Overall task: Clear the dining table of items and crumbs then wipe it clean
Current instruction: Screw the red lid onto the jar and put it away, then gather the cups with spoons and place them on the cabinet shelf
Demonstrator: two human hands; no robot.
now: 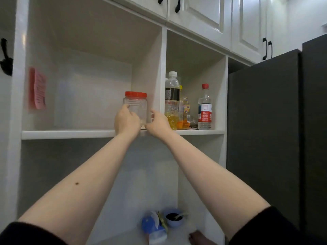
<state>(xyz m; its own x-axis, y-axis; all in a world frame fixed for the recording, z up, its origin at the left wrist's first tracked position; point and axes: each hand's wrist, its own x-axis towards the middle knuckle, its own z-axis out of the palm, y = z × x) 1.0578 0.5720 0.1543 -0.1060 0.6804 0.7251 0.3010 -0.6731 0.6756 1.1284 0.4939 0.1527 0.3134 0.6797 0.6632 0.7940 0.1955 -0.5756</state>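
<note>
Clear plastic red-lidded jar [135, 107] sits on the white shelf [70, 134], left of the oil bottle [172, 92]. Left hand [126, 121] and right hand [156, 122] each curl a grip round its sides. This looks like stowing a cleared item; next, release it.

The left cubby [85, 96] is open to the left of the jar [136, 106], which stands at its right end against the divider [162, 82]; only a pink note [39, 89] hangs on its left wall. The right cubby [194, 68] is crowded with bottles [172, 91] and packets [184, 112], with room only above them. Both hands [126, 121] flank the jar.
</note>
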